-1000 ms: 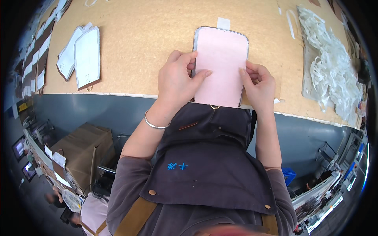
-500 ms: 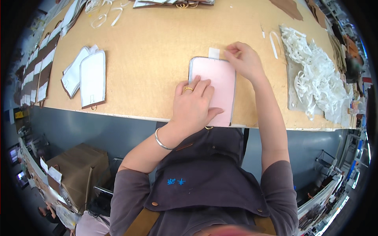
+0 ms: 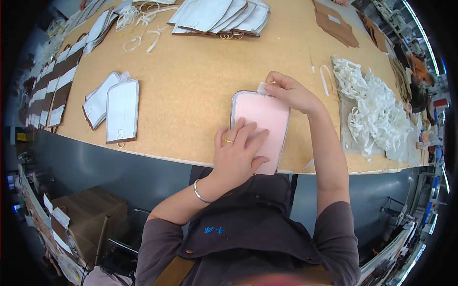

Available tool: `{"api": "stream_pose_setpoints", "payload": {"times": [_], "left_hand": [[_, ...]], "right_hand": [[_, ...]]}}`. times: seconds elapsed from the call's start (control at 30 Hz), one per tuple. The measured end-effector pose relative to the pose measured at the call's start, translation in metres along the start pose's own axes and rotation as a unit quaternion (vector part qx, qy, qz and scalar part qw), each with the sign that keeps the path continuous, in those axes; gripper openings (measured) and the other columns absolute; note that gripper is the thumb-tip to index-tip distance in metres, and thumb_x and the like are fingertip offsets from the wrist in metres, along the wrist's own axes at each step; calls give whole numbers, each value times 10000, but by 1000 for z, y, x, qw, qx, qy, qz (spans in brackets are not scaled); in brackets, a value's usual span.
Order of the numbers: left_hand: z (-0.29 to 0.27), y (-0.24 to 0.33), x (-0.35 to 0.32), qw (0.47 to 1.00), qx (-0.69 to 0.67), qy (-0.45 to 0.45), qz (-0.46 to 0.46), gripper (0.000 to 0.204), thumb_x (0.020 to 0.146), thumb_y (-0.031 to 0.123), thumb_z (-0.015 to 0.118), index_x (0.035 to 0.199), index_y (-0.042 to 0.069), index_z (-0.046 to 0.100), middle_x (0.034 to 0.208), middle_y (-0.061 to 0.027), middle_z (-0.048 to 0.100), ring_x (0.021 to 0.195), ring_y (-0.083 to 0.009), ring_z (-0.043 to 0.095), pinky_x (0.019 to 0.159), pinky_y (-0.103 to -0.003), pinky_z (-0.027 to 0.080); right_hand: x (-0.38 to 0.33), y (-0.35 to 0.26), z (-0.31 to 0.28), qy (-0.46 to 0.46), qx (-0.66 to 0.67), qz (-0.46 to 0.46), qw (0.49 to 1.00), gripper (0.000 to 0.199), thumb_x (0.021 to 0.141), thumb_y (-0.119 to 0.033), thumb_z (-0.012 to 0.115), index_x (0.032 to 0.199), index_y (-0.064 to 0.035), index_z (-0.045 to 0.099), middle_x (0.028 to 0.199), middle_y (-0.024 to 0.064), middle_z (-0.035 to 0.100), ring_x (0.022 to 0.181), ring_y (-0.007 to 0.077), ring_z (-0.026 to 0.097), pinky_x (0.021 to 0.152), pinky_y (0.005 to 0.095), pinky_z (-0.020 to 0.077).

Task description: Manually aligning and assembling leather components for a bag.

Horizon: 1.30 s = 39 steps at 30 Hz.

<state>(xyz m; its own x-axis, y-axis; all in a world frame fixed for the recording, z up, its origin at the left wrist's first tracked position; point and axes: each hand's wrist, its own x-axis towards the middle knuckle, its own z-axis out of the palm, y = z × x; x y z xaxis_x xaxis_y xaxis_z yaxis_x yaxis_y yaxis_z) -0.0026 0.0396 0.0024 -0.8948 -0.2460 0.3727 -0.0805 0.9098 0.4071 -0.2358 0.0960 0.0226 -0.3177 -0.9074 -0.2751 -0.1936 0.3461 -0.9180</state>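
A pink panel [image 3: 257, 108] with rounded far corners and a grey edge lies at the near side of the table, its near end at the table edge. My left hand [image 3: 238, 159], with a gold ring, rests flat on it, fingers spread. At the panel's far edge, my right hand [image 3: 292, 93] has thumb and forefinger pressed together on a small white tab [image 3: 261, 87]. Part of the tab is hidden by those fingers. To the left lie a few white panels [image 3: 122, 110] with brown edges; one has a gold ring at its near end.
A heap of white ribbon-like strips [image 3: 369, 107] lies on a grey sheet at the right. Far across the table sit a stack of white panels [image 3: 214, 16] and brown pieces [image 3: 334, 26]. White-and-brown strips [image 3: 59, 86] line the left edge. A thin white scrap [image 3: 309, 165] is near the front edge.
My right hand has closed on the white tab, which stood uncovered beside it before. The view has shifted, showing more of the far table. A white scrap now shows at the front edge.
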Motion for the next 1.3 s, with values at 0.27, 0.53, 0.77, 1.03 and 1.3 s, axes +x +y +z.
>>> {"api": "stream_pose_setpoints", "payload": {"times": [0.27,0.53,0.77,1.03,1.3], "left_hand": [[-47,-15,26,985,-142,97,-24,526,690,217,753,1171,119,566,1165,-79,528,1059,-258,503,923,-411,343],[-42,-43,49,854,-507,-61,-97,268,754,69,719,999,1,633,851,-55,624,783,-110,602,656,-232,473],[-43,-40,48,874,-485,3,9,168,743,15,682,910,14,669,786,-67,641,669,-127,578,587,-239,434],[-45,-38,37,900,-414,87,100,179,730,41,682,907,17,675,692,-52,596,591,-130,523,515,-238,368],[-29,-38,14,823,-556,-90,-80,290,777,79,706,1032,-9,600,889,-54,651,811,-80,576,717,-244,468]], "right_hand": [[-55,-66,18,23,7,-30,999,413,696,6,742,1001,-81,477,770,-4,615,709,42,565,617,192,430],[-73,-68,35,74,-40,-101,991,340,675,8,758,957,-42,577,740,19,633,722,67,597,637,204,450],[-89,-60,49,142,-21,-117,983,134,671,-12,752,779,-5,673,746,66,675,664,86,617,594,206,472],[-95,-48,54,134,86,-132,978,262,677,29,740,923,-3,655,840,73,679,764,103,639,650,215,490],[-101,-34,39,206,140,-203,947,439,660,40,768,1052,16,572,933,81,644,850,131,632,725,253,526]]}}
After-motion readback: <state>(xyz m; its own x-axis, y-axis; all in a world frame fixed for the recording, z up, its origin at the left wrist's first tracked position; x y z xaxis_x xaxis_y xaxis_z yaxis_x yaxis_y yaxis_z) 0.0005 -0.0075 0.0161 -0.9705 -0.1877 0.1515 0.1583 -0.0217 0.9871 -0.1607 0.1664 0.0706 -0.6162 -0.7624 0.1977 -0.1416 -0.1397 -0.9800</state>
